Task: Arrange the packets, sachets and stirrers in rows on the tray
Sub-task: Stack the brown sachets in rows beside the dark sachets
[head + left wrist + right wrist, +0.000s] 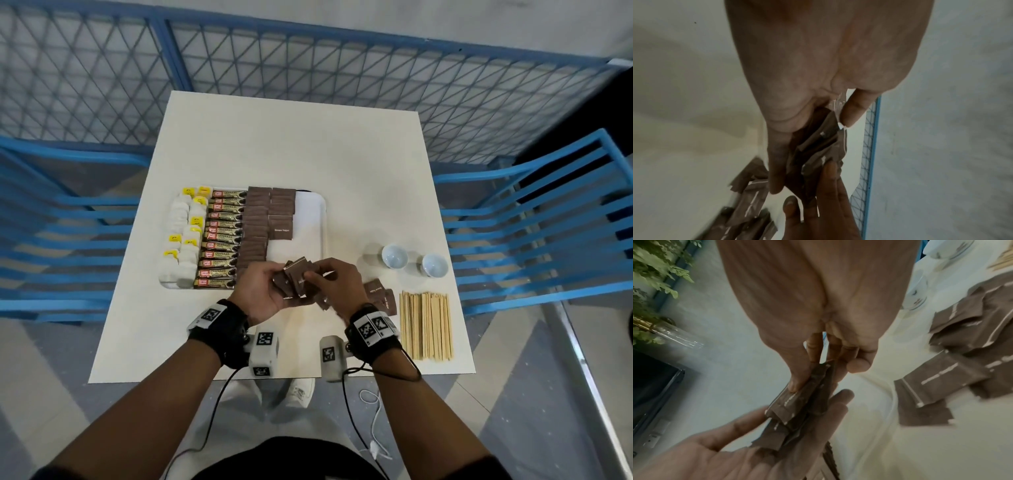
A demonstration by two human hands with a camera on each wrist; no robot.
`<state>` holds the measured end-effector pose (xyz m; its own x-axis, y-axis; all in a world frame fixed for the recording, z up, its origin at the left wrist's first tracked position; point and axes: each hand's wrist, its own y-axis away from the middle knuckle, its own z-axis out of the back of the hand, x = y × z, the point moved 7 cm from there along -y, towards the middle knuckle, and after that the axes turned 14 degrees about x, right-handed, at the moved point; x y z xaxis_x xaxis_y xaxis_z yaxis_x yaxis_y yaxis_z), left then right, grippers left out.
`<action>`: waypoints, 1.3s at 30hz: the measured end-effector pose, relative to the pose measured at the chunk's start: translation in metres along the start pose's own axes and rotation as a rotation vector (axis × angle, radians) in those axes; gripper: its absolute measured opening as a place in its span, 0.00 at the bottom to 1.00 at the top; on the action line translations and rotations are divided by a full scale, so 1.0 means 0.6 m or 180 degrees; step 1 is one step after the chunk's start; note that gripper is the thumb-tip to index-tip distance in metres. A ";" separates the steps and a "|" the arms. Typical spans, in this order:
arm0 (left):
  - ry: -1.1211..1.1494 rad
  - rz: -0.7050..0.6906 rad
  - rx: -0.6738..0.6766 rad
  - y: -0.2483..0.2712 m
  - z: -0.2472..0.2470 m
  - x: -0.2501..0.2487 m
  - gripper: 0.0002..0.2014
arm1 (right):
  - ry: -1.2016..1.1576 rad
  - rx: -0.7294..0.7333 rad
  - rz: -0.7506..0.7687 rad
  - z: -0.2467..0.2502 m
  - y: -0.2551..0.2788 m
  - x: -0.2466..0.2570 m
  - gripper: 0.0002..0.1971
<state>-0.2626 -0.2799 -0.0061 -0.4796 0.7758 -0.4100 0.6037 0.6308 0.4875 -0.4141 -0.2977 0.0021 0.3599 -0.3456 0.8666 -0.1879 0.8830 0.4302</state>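
Brown sachets (297, 281) pinched between left hand (265, 291) and right hand (337, 282)

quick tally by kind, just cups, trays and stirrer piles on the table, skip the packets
white cups: 2
tray: 1
stirrer pile: 1
total: 4

Can't count the brown sachets (295, 279) in the middle of the head view since both hands cover most of the stack. Print on the coffee sticks (221, 236) at center left is too small to read. Loose sachets (972, 344) at the right wrist view's right edge are blurred and cut off.
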 end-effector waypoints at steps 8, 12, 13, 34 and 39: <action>-0.0736 -0.0085 -0.0054 0.035 0.048 -0.063 0.20 | 0.0074 -0.0035 0.0052 -0.050 -0.044 0.050 0.10; -0.0992 -0.0173 -0.0313 0.050 0.084 -0.105 0.18 | -0.0093 -0.0109 0.0121 -0.072 -0.069 0.076 0.07; -0.1029 -0.0208 -0.0347 0.055 0.089 -0.117 0.17 | -0.0072 -0.0112 0.0158 -0.078 -0.073 0.084 0.06; -0.1920 -0.0577 -0.1013 0.064 0.161 -0.213 0.07 | -0.0078 0.0154 -0.0166 -0.127 -0.130 0.088 0.07; -0.1582 -0.0337 -0.1189 0.054 0.186 -0.197 0.10 | 0.0240 -0.0390 -0.0505 -0.057 -0.156 0.048 0.06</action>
<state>-0.1153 -0.3528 -0.0278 -0.1173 0.6665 -0.7362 0.2628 0.7358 0.6242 -0.3552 -0.3795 -0.0220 0.4443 -0.4627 0.7671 -0.0125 0.8530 0.5217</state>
